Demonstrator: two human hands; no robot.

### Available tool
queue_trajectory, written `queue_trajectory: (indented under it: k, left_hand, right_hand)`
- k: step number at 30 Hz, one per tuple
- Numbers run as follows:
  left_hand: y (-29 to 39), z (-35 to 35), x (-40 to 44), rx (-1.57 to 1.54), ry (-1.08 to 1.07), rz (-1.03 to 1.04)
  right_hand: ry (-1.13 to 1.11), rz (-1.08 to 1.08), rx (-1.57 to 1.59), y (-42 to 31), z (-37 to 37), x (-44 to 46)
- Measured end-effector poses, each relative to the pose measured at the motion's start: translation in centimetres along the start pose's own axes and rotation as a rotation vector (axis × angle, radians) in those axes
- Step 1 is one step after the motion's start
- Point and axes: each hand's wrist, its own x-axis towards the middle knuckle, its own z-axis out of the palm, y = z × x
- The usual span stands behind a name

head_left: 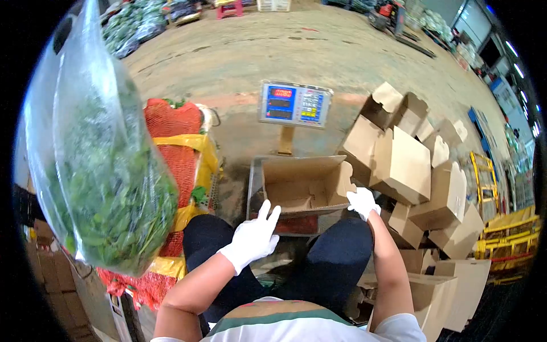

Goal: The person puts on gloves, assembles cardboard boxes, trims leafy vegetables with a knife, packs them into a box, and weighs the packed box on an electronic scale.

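Note:
An open cardboard box (305, 182) sits on the platform of a scale, between my knees. Its inside holds nothing but folded bottom flaps. My right hand (363, 203), in a white glove, grips the box's right front corner. White-gloved too, my left hand (252, 236) is held just left of the box's front edge, fingers stretched and apart, holding nothing. Behind the box, on a post, stands the scale's display (296, 104) with red digits and a keypad.
A large clear bag of leafy greens (108, 188) stands at my left, beside red mesh sacks (174, 148) with yellow bands. Several open cardboard boxes (401, 165) are piled to my right. Farther right are yellow metal frames (507, 239); a red pallet jack (390, 20) stands at the back.

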Motion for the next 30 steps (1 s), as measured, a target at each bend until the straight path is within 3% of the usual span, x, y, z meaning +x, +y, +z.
queue_trajectory:
  k: [2, 3, 10, 12, 14, 16, 18, 26, 30]
  left_hand:
    - [-0.4, 0.1, 1.0, 0.033, 0.03, -0.065]
    - [-0.7, 0.1, 1.5, 0.079, 0.043, -0.119]
    - [-1.2, -0.2, 1.3, 0.201, 0.121, -0.234]
    - [-1.4, -0.2, 0.4, 0.146, 0.341, -0.097]
    - [-1.1, -0.5, -0.5, 0.031, 0.517, 0.033]
    - [-0.8, -0.8, -1.1, -0.018, 0.69, 0.177]
    - [-0.2, -2.3, -2.5, -0.041, 0.764, 0.233]
    - [-4.6, -4.9, -8.4, 0.468, 0.86, -0.149]
    - [-10.5, -4.7, -9.2, 0.945, 0.733, -0.416]
  right_hand:
    - [-0.13, 0.096, 0.077, 0.0, 0.3, 0.2]
    - [-0.183, 0.009, 0.151, 0.0, 0.5, 0.1]
    - [-0.27, 0.042, 0.124, -2.0, -0.8, -3.0]
    - [-0.121, 0.05, 0.084, -4.4, -2.4, -5.1]
    - [-0.009, -0.138, 0.201, -3.1, -2.6, -4.5]
    - [0.101, -0.17, 0.255, -4.7, -3.1, -6.1]
    - [0.045, -0.233, 0.431, -4.3, -2.6, -5.3]
    - [-0.334, -0.288, 0.315, -8.1, -0.9, -7.1]
    - [-0.442, -0.336, 0.34, -10.3, 0.6, -7.1]
